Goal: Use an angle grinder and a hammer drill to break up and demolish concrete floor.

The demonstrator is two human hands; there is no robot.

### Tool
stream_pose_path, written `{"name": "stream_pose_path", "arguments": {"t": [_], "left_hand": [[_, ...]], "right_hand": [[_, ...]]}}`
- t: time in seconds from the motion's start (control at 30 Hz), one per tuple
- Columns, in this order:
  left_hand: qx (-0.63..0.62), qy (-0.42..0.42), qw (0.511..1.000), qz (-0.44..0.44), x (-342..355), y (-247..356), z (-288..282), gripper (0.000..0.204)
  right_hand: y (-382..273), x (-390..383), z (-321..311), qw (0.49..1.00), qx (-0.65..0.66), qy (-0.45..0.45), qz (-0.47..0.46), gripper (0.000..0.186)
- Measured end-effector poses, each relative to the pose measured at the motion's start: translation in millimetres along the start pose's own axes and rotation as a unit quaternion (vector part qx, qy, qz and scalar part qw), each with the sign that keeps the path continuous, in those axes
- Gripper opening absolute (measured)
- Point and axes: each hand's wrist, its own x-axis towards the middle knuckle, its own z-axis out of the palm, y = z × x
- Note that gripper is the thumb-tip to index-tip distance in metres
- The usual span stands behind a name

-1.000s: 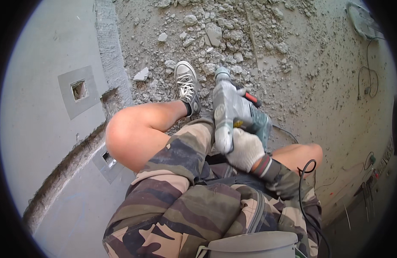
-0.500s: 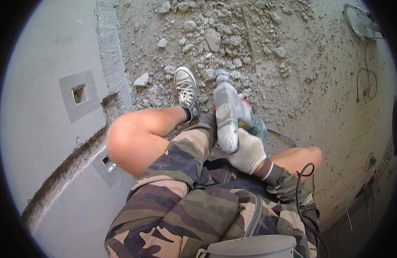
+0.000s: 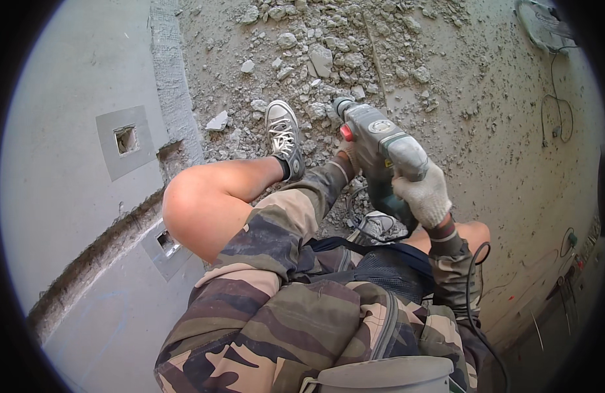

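A dusty grey-green rotary hammer (image 3: 382,134) with a red knob-like part on its left side is held between my two hands, above the rubble. Its front end points away and a little left, and no bit can be made out. My right hand (image 3: 428,196), in a whitish knitted glove, is closed around the rear handle. My left hand (image 3: 349,156) presses against the tool's left side near the front; most of its fingers are hidden by the tool. A dark cord (image 3: 374,237) loops beneath the tool's rear.
Broken concrete (image 3: 322,60) covers the floor ahead. On the left stands a grey wall (image 3: 66,150) with square box openings and a rough cut groove (image 3: 96,265). My shoe (image 3: 284,134) rests on the rubble. Cables (image 3: 556,114) lie at the right.
The hammer's rear has swung right, with my right hand moving right and slightly up. My left hand and my other shoe, hidden before, now show.
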Motion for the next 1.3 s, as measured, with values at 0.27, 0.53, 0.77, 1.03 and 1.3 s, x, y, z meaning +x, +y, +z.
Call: {"name": "stream_pose_path", "arguments": {"t": [0.27, 0.53, 0.77, 1.03, 1.3], "left_hand": [[-0.018, -0.005, 0.999, -0.025, -4, -13, 4, 0.046], [0.006, -0.028, 0.999, -0.024, 19, -18, 18, 0.047], [0.013, 0.003, 0.999, -0.045, 2, 0, 14, 0.049], [0.177, 0.081, 0.98, -0.05, 11, 13, 17, 0.051], [0.806, 0.084, 0.585, -0.032, 9, 74, 23, 0.056]], "right_hand": [[-51, -46, -5, 0.984, -0.171, -0.005, -0.05, 0.03], [-42, -5, -22, 0.999, -0.03, -0.007, 0.036, 0.029], [-22, 1, 20, 0.981, -0.156, 0.071, -0.086, 0.034], [48, -10, -50, 0.985, 0.163, 0.004, 0.052, 0.012], [175, 19, -44, 0.725, 0.632, 0.122, 0.245, 0.01]]}}
